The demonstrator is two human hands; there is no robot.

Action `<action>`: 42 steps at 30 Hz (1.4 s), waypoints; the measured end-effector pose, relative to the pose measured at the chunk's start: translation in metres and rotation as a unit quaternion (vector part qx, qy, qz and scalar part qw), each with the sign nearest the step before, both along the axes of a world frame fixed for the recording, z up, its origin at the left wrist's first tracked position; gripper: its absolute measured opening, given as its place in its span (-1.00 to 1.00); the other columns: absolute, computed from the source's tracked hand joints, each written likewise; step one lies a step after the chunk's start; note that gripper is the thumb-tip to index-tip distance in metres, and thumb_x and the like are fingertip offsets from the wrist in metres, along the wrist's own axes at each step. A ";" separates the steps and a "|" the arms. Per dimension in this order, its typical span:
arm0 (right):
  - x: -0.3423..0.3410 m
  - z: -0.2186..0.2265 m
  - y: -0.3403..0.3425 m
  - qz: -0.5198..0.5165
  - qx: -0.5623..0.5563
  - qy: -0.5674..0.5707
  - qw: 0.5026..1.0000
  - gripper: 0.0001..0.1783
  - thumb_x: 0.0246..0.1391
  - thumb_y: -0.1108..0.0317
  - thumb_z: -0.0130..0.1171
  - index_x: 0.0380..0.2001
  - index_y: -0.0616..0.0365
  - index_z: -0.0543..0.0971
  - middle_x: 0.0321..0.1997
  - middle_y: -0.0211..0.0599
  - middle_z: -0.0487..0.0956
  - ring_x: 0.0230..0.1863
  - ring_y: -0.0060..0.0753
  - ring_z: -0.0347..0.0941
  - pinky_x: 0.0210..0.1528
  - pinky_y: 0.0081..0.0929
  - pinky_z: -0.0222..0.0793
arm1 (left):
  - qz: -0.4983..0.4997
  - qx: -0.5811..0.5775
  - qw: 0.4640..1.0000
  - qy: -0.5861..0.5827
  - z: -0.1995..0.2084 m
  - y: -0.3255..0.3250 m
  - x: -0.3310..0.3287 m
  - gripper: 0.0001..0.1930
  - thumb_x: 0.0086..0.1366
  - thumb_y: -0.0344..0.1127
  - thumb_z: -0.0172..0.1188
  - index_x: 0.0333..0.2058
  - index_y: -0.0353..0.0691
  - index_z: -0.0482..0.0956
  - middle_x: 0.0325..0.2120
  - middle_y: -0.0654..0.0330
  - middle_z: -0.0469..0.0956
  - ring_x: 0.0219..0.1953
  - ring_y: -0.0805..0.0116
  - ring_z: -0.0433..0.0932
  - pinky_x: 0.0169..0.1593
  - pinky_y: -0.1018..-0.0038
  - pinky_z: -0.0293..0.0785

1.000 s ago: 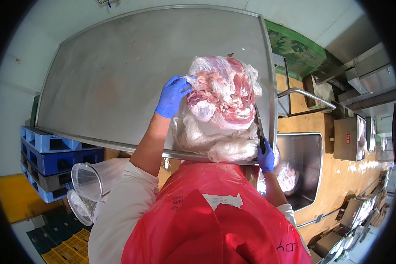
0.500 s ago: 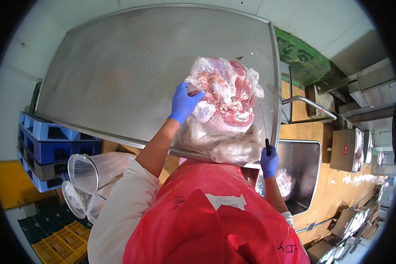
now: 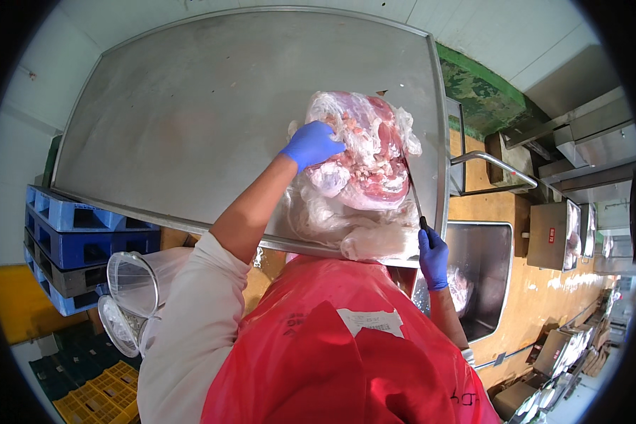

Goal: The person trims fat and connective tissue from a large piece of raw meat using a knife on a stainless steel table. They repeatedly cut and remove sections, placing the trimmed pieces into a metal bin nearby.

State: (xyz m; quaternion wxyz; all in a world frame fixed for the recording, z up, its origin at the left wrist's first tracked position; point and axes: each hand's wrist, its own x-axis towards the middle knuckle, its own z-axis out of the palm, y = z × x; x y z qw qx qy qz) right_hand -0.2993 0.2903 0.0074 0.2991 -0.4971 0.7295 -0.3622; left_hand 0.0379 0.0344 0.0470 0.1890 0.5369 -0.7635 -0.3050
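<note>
large raw pink-and-white meat slab (image 3: 381, 155), partly covered by clear film, laid on wide grey metal bench (image 3: 183, 106), toward its near right corner. blue-gloved left hand (image 3: 314, 146) curled against slab's left side; whether flesh or film is gripped cannot be told. long thin black-handled knife (image 3: 416, 196) grasped by blue-gloved right hand (image 3: 433, 261), blade pointed away along slab's right edge. crumpled translucent plastic sheeting (image 3: 374, 237) bunched at near side.
</note>
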 end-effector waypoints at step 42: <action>0.057 0.123 0.021 0.168 0.038 0.134 0.976 -0.45 0.25 0.44 0.27 0.32 0.14 0.52 -0.30 -0.06 0.68 -0.35 -0.55 0.50 -0.24 -0.44 0.47 | 0.023 0.010 0.956 0.292 -0.058 0.012 -0.001 -0.71 0.31 -0.25 0.33 -0.43 -0.41 0.62 -0.61 0.08 0.55 -0.54 0.41 0.48 -0.36 0.30 0.48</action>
